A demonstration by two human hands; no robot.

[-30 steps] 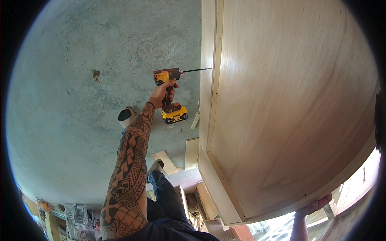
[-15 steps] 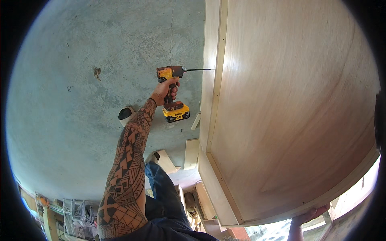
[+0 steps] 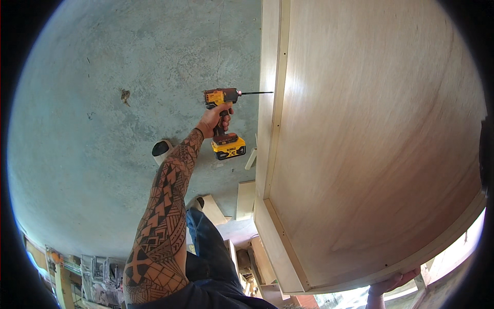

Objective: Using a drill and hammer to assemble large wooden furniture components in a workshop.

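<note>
plywood panel: right half of frame | impact driver: upper centre, in left hand, left of panel's batten | right hand: lower right, at panel's lower edge | wood offcuts: lower centre, on concrete floor

L hand grips yellow/black drill, bit pointing R; tip overlaps side face of lg wood panel, contact unclear; R hand at panel's lower R edge, fingers partly hidden; wood offcuts on grey conc. flr, nr panel's L side; shoe L of tattooed forearm.
</note>
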